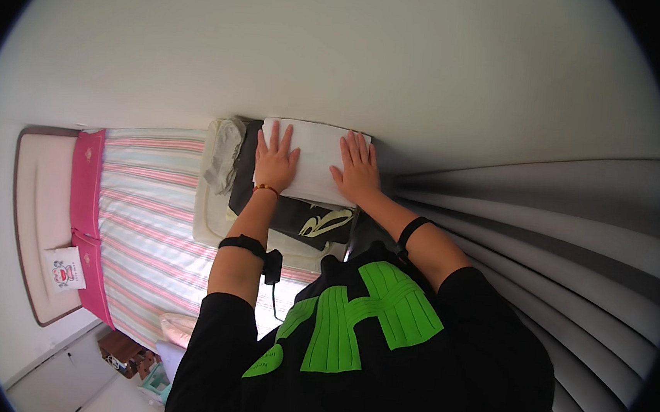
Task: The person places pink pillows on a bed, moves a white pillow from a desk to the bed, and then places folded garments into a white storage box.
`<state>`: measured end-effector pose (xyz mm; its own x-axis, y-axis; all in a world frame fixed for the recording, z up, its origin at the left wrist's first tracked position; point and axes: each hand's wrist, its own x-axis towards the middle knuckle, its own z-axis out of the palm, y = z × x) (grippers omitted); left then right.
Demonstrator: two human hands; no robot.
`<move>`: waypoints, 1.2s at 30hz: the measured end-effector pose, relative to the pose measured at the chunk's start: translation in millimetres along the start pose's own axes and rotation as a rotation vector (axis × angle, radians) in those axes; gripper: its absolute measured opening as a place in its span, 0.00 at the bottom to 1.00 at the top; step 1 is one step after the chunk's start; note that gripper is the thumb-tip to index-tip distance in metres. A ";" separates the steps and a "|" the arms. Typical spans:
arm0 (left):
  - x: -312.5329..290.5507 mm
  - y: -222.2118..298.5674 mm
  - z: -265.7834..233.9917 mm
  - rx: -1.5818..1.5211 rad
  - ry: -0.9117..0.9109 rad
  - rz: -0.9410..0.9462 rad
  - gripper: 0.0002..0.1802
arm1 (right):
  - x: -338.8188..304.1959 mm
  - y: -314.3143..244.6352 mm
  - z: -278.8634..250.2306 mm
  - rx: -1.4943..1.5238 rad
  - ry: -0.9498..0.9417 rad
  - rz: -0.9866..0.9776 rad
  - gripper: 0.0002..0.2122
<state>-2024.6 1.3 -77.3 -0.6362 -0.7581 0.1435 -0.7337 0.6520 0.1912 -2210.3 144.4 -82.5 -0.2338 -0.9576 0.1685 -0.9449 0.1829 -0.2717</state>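
Note:
A flat white rectangular sheet or panel (318,162) lies on top of a dark, folded item (286,216) with a pale yellow-green pattern. I cannot tell whether the white piece is paper or board. On its left part rests my left hand (275,167), palm down with the fingers stretched out. My right hand (359,171) lies flat near its right edge, fingers spread. Neither hand grips anything. Underneath the dark item is a pale, whitish plastic bin or lid (209,220). A crumpled clear plastic bag (226,153) sits at its left end.
To the left stands a bed with a striped cover (149,192), pink pillows (88,179) and a padded headboard (34,221). A plain wall (342,52) rises behind the white piece. Grey curtains (546,223) hang close on the right. Small household items (128,353) sit at lower left.

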 end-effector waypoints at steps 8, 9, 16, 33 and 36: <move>-60.5 -38.8 -6.4 -0.068 -0.061 -0.222 0.36 | -29.3 -14.5 -27.6 0.046 -0.079 -0.374 0.31; -70.4 -40.0 -10.4 -0.041 -0.053 -0.230 0.37 | -30.7 -23.7 -29.7 0.067 -0.113 -0.499 0.31; -203.1 -23.3 -95.5 -0.308 0.188 -0.386 0.22 | -51.6 -31.8 2.1 0.062 -0.249 -0.619 0.30; -400.6 201.5 -496.3 -0.816 0.604 0.053 0.15 | -56.9 41.5 25.2 1.397 -0.279 0.935 0.33; -406.0 227.9 -495.4 -0.790 0.748 0.088 0.14 | -29.6 46.1 16.1 1.480 -0.351 0.800 0.34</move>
<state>-1815.4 449.6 389.0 -0.1771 -0.7018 0.6900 -0.1629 0.7123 0.6827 -2243.3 177.6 -115.3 -0.2572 -0.7740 -0.5786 0.4187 0.4504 -0.7886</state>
